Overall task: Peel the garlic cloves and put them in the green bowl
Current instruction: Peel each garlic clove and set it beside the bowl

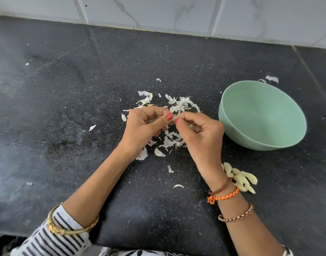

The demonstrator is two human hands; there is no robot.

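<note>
A dark speckled worktop fills most of the frame, meeting a pale marbled tile wall along the top. The green bowl sits at the right of centre, tilted toward the camera, and nothing shows inside it. At the middle of the frame the left hand and right hand meet fingertip to fingertip, both with fingers curled, pinching a small garlic clove between them; the clove is mostly hidden by the fingers, so how much skin remains on it cannot be told. A striped sleeve and a gold bangle show at lower left, and three bracelets ring the right wrist. Just beside that wrist, below the bowl and well outside it, lies a cluster of peeled cloves on the worktop. White papery skins lie scattered above and below the hands, with stray flakes farther out.
</note>
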